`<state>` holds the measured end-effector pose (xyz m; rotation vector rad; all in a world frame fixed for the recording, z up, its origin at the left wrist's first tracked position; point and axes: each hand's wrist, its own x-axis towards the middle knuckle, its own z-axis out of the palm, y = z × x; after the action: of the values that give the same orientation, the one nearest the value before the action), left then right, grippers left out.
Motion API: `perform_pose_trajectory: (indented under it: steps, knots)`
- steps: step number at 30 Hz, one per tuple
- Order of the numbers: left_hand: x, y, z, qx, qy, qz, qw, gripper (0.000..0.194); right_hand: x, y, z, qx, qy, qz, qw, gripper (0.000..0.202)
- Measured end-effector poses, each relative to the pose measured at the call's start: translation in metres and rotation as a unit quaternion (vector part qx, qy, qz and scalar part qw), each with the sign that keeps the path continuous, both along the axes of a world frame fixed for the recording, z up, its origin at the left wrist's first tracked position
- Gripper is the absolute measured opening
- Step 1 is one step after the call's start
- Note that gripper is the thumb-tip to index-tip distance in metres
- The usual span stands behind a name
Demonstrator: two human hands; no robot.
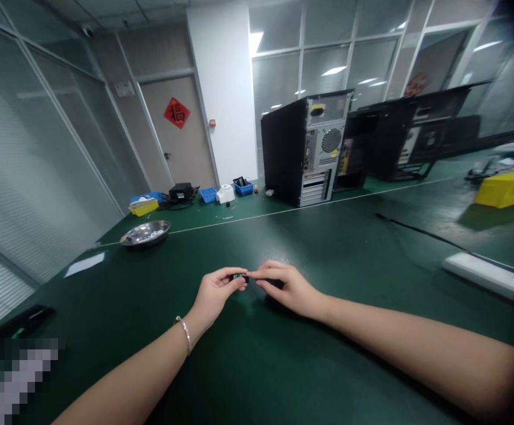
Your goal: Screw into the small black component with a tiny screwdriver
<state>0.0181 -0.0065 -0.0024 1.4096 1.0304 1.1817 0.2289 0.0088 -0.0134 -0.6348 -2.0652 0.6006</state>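
Note:
My left hand [212,295] is closed, with fingertips and thumb pinching a small black-and-green part [240,276]; it is too small to tell its exact kind. From the other side comes my right hand [295,290], its index finger stretched out to the part's right edge. The right thumb is held apart below the index finger, and nothing shows between them. Both hands are low over the green table [248,360], near its middle. A bracelet [184,335] circles the left wrist.
A metal bowl [133,239] with small bits and a white sheet [84,264] lie to the left. Computer cases [283,150] stand along the back. Small blue bins [243,189] are behind. To the right are a white power strip [491,274] and a yellow bin [507,189].

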Motion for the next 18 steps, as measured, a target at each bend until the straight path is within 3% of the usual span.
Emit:
perform_pose_trajectory:
  steps: [10,15,18]
  knots:
    - [0.000,0.000,-0.003,0.022,-0.038,-0.003,0.999,0.021,0.000,-0.001,-0.001,-0.007,-0.012,-0.016,1.000,0.030]
    - [0.001,0.002,-0.006,0.001,-0.087,0.014,0.996,0.030,0.000,0.000,-0.001,-0.009,-0.012,-0.016,1.000,0.029]
    - [0.000,0.006,-0.011,0.011,-0.058,0.029,0.998,0.030,0.000,-0.001,0.000,-0.005,-0.011,-0.018,1.000,0.029]
